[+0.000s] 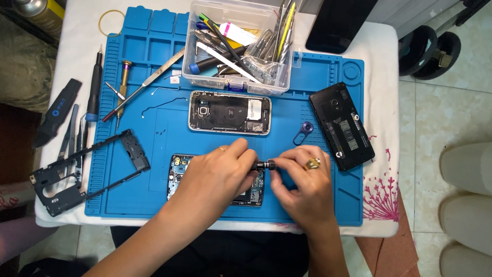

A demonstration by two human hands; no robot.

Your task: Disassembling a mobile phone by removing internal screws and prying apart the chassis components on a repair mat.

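My left hand (218, 177) and my right hand (302, 182) meet over the front of a blue repair mat (154, 169). Both pinch a small black cylindrical tool piece (264, 165) between their fingertips. A gold ring sits on my right hand. Under my left hand lies an opened phone (179, 174) with its circuit board showing, mostly hidden by the hand. A second opened phone (229, 112) lies face down just beyond, in the middle of the mat.
A clear plastic box of tools (241, 46) stands at the back. A black phone back (342, 125) lies at the right, a black phone frame (82, 172) at the left. Screwdrivers, tweezers (95, 92) and a blue ring tool (304, 131) lie around. The white-covered table edge is near me.
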